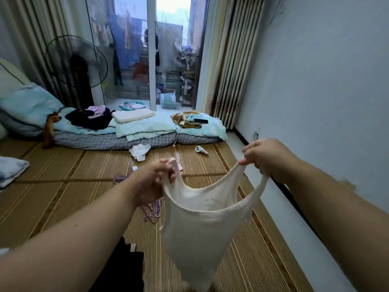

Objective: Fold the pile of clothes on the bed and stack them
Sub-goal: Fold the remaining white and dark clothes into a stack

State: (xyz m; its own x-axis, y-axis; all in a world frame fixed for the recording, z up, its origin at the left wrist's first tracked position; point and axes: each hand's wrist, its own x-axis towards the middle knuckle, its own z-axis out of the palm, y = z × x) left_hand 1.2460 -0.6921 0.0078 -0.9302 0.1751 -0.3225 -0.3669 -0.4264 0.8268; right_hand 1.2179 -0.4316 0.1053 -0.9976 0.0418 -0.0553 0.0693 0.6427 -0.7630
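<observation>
Mat [63, 199] left of my top [202, 224] lies bare. Beneath it: hangers [151, 209]. Beyond it: white cloth [140, 151], controller [201, 150]. Wall [315, 91] closes its right.

Home bedroom. Bamboo mat [63, 199] over the bed, folded quilts [145, 128] and pillow [132, 115] at the far end, standing fan [76, 62], striped curtains [235, 60], glass balcony door [151, 49] with laundry hanging outside [124, 39], laundry basket [167, 100].
</observation>
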